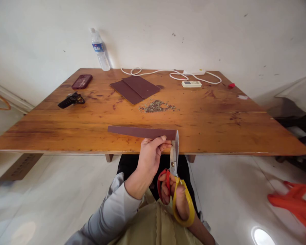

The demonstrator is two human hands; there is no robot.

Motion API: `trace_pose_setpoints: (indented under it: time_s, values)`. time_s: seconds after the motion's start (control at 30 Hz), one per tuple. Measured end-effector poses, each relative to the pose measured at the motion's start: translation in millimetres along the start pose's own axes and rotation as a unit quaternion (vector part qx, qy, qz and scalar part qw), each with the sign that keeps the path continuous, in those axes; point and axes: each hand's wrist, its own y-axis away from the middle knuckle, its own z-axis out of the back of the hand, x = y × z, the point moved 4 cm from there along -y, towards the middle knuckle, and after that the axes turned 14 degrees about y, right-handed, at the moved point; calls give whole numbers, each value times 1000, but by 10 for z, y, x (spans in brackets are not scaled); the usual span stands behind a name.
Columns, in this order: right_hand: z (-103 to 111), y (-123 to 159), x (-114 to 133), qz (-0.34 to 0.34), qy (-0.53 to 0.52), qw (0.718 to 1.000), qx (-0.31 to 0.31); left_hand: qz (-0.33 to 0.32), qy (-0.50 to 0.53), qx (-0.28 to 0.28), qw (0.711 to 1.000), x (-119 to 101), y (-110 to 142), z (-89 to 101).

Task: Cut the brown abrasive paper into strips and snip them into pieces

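My left hand [151,153] pinches a long, narrow strip of dark reddish-brown sandpaper-like sheet [135,131] near its right end, just above the table's front edge. Through the red and yellow handles of a pair of scissors [173,156] go the fingers of my right hand [177,194]. The blades point away from me and stand at the strip's right end, close to my left fingertips. Beyond the strip, a small heap of tiny cut bits [157,106] lies on the table. Two larger sheets of the same brown colour [135,89] overlap behind the heap.
On the wooden table [214,129], a clear bottle [100,51], a dark red phone [82,81] and black keys [71,100] are at the left. A white cable [158,71] and a remote [191,84] lie along the back. An orange-red bag [295,200] is at lower right.
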Motion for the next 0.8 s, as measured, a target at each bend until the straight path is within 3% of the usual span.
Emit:
trace_pose_setpoints:
  time_s: [0.6, 0.8]
  values:
    - [-55, -63, 3, 25, -5, 999, -22, 4, 19, -6, 1000, 77, 104, -80]
    - [-71, -68, 13, -8, -8, 1000, -25, 9, 26, -23, 999, 121, 98, -44]
